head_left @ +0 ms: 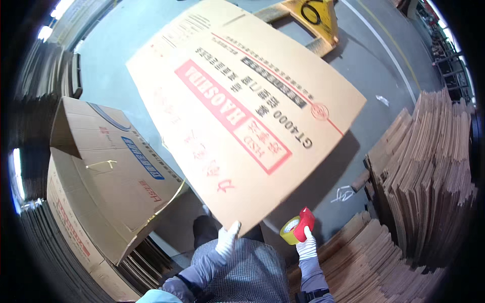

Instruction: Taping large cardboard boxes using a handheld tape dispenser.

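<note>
A large brown cardboard box (242, 113), flat-faced with red and black print, spans the middle of the view, tilted so one corner points toward me. My left hand (228, 239), in a white glove, is closed on its near edge, close to that corner; the fingers underneath are partly hidden. Off to the right, apart from the box, my right hand (306, 247) grips a red tape dispenser (306, 219). A roll of yellow tape (290, 231) sits on the dispenser's left side. The right glove is white too.
An open cardboard box (116, 166) with yellow strapping stands at left, beside stacked dark sheets (43, 252). Flattened cardboard stacks (419, 187) fill the right and lower right (374, 267). A yellow pallet truck (323, 25) is beyond the big box, on the grey floor (374, 65).
</note>
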`<state>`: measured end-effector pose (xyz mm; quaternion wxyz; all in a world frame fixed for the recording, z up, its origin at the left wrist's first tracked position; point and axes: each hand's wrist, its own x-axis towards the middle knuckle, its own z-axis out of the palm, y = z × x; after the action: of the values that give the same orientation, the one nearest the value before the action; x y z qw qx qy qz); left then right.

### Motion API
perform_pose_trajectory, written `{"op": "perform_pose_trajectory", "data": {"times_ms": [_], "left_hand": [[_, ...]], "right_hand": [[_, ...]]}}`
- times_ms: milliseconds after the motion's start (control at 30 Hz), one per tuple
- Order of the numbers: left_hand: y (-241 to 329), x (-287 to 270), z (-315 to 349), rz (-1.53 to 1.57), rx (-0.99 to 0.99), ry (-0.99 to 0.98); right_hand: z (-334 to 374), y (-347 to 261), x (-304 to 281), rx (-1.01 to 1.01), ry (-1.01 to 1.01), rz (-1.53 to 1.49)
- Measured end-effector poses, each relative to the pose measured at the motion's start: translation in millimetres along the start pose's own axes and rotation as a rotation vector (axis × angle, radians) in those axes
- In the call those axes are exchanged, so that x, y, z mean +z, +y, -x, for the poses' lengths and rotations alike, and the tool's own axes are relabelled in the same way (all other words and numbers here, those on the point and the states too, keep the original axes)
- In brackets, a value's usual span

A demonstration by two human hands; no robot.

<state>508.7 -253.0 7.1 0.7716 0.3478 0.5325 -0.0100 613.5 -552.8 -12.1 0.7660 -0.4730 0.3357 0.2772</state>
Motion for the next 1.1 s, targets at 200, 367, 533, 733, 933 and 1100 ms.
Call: {"op": "perform_pose_trajectory", "data": {"times_ms": [200,367,533,733,933,1100], "left_hand": [[-21,-18,31,-0.185,-0.104,-0.014],[5,17,35,0.094,-0.104,0.135],[-94,47,-125,0.004,-0.02,0.389],[-11,107,-57,0.45,-0.246,0.293],[12,118,-77,0.784,0.016,-0.161],[182,22,80,0.806,0.964,-0.205]], "right_hand": [[-174,-63,93,-0.146,-0.208,-0.198],[-179,-135,168,-0.359,-0.057,0.148],[-118,-202,302,-0.764,-0.273,0.313],[27,-163,386,-1.117,-0.549,0.487],[159,-105,408,-2.065,-0.525,0.942],[190,-37,428,-2.24,-0.85,0.959]]}}
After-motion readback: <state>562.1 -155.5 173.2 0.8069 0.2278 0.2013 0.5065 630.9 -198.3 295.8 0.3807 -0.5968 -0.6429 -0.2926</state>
